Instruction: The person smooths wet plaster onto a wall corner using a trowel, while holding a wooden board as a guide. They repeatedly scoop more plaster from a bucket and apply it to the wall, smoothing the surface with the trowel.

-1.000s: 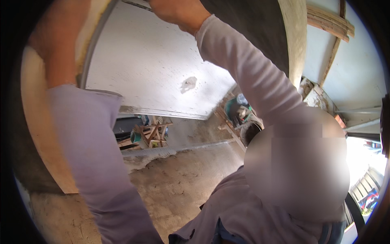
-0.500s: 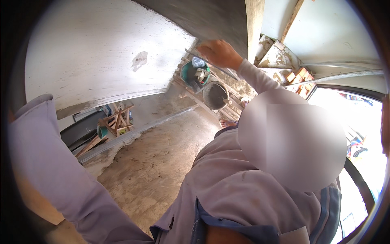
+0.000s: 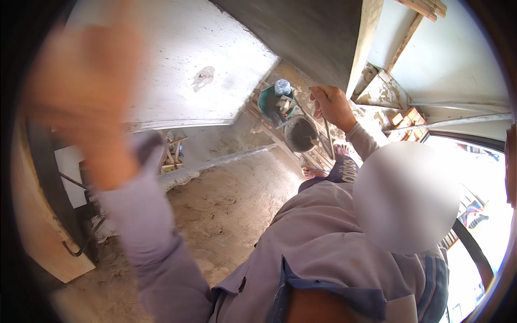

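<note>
My left hand (image 3: 89, 81) is raised at the far left, in front of a white panel (image 3: 167, 64) with a grey chipped patch. Motion smears its fingers, so what it holds, if anything, cannot be made out. At the upper right, my right hand (image 3: 331, 106) is closed, fingers curled. A thin grey bar (image 3: 329, 141) comes out below the fist and seems to be in its grip. Beyond that hand stand a dark bucket (image 3: 300, 134) and a green tub (image 3: 267, 102) with pieces of wood and a clear bag in it.
A dark grey column (image 3: 307, 32) rises beside the white panel. Wooden slats lie under the buckets near my feet. Stacked orange bricks (image 3: 412, 121) sit at the right. Below spreads a rough brown floor (image 3: 215, 215). A board with a dark hook (image 3: 81, 250) stands at left.
My left hand has come into view, swinging in over the white panel. My right hand has shifted right and down, and the bar now points more downward. The view has shifted slightly.
</note>
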Available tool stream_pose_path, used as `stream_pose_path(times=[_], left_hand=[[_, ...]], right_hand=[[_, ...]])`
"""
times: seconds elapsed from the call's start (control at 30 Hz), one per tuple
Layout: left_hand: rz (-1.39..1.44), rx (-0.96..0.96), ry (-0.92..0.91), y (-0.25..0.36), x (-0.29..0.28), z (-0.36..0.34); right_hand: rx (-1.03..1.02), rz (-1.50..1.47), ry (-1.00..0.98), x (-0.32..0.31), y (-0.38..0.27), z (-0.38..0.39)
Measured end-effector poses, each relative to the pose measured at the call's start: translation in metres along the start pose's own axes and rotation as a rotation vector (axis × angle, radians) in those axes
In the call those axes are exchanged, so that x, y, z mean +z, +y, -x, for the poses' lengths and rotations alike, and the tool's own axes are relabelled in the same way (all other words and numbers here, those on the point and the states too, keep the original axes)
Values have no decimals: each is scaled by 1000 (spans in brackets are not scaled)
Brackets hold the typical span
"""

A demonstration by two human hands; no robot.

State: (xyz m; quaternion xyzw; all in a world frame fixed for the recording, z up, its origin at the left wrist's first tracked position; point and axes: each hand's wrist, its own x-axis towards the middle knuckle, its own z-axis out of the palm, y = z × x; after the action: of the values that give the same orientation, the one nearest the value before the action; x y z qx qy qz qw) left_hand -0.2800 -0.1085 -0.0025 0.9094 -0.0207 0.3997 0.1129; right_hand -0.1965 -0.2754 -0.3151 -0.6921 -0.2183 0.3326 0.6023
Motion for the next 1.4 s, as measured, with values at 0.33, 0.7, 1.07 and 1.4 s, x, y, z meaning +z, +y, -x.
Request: stream_pose_path(times=[0.33, 0.7, 1.07, 1.4], left_hand=[[392, -592, -864, 33, 79, 331], [253, -1523, -535, 68, 116, 504], [-71, -1444, -701, -75, 232, 808], [-218, -1616, -656, -163, 366, 887]], right_hand=[[499, -659, -57, 36, 5, -36], [417, 320, -583, 153, 167, -19], [114, 957, -1024, 4, 279, 180], [367, 865, -1053, 2, 289, 160]])
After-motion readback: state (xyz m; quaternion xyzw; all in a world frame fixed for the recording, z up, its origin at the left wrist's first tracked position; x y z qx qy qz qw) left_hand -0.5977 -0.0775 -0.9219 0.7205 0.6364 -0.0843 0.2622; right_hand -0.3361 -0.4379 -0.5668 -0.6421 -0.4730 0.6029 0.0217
